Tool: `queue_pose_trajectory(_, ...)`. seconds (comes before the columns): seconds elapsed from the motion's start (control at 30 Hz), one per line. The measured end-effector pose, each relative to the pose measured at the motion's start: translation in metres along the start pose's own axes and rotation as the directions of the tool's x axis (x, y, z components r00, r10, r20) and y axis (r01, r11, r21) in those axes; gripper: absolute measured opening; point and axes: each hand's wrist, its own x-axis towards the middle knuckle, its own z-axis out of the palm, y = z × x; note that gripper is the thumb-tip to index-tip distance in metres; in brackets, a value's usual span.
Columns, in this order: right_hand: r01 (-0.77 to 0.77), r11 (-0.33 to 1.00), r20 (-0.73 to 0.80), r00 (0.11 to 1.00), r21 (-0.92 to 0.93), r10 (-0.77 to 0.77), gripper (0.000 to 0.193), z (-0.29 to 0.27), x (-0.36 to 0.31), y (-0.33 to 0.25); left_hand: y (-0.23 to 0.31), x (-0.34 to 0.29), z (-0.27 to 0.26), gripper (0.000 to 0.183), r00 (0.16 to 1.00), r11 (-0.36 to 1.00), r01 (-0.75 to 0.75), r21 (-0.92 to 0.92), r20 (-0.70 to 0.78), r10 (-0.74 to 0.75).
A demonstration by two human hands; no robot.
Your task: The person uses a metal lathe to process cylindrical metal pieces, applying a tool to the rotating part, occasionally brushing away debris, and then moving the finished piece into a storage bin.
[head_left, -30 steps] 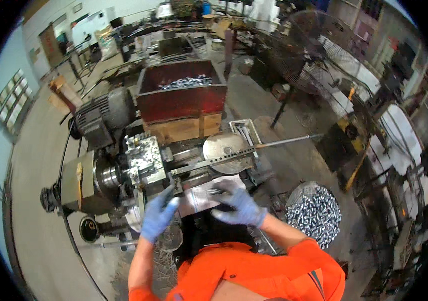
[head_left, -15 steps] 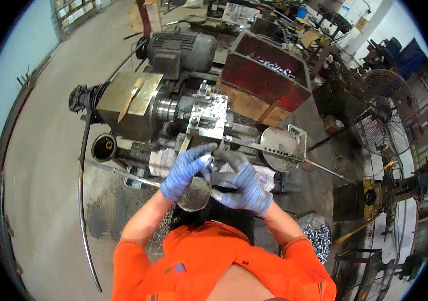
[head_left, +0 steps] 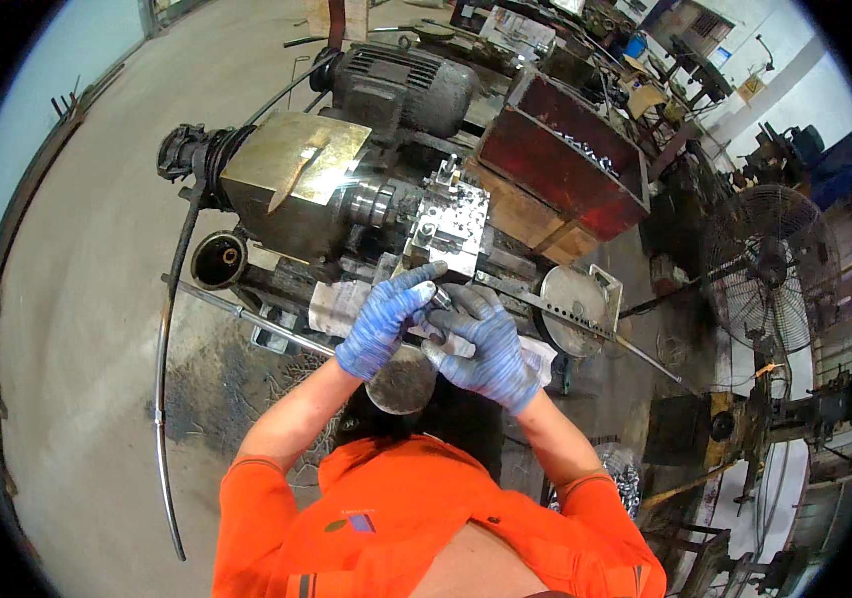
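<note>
As L fingers [head_left: 412, 279] & R fingers [head_left: 456, 323] half-curl, they hold metal pc. [head_left: 442, 298]

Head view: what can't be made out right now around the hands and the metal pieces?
- Small metal part, head view: mostly covered by the left hand and right hand; full shape unclear.
- Which hand grips it, head view: they overlap there.
- Lower pieces in the red bin, head view: hidden by its near wall.
- Wire basket, head view: partly behind the orange right sleeve.
</note>
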Motion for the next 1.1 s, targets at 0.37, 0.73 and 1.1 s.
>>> queue_pose_trajectory(0.37,0.001,0.991,0.093,0.996,0.136,-0.014,0.022,0.003,0.042,-0.002,0.015,0.002,-0.023,0.048,0.992,0.989,-0.109,0.097,-0.046,0.114)
queue_pose_trajectory(0.73,-0.012,0.938,0.380,0.912,-0.348,0.153,0.046,0.041,0.136,0.066,0.148,-0.136,-0.159,0.042,0.727,0.235,0.207,0.950,-0.310,0.613)
queue_pose_trajectory(1.1,-0.188,0.958,0.437,0.859,-0.215,0.266,0.050,0.064,0.150,0.084,0.134,-0.227,-0.203,0.036,0.609,-0.117,0.735,0.668,-0.576,0.545)
